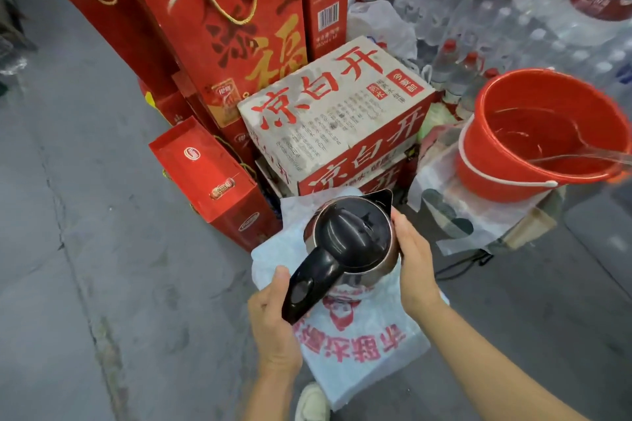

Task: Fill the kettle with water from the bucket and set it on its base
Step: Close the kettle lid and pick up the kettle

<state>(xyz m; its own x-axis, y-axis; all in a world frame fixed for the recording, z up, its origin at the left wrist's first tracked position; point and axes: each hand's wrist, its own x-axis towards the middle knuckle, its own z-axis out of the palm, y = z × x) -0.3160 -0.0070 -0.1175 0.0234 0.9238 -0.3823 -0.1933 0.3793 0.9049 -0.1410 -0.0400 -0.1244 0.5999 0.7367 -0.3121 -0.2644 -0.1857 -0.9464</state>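
A steel kettle (352,236) with a black lid and black handle is held above a white plastic bag, lid closed, spout pointing away from me. My left hand (273,314) grips the handle from below. My right hand (415,260) presses flat against the kettle's right side. The red bucket (533,181) stands at the right on a bag-covered stand, partly filled with water, with a clear ladle resting in it. The kettle's base is not visible.
A white carton (328,113) with red characters sits behind the kettle. Tall red gift boxes (222,27) stand at the left, shrink-wrapped water bottles (496,20) at the back right. A black cable (465,263) lies on the grey floor (102,249). My shoe (313,403) shows below.
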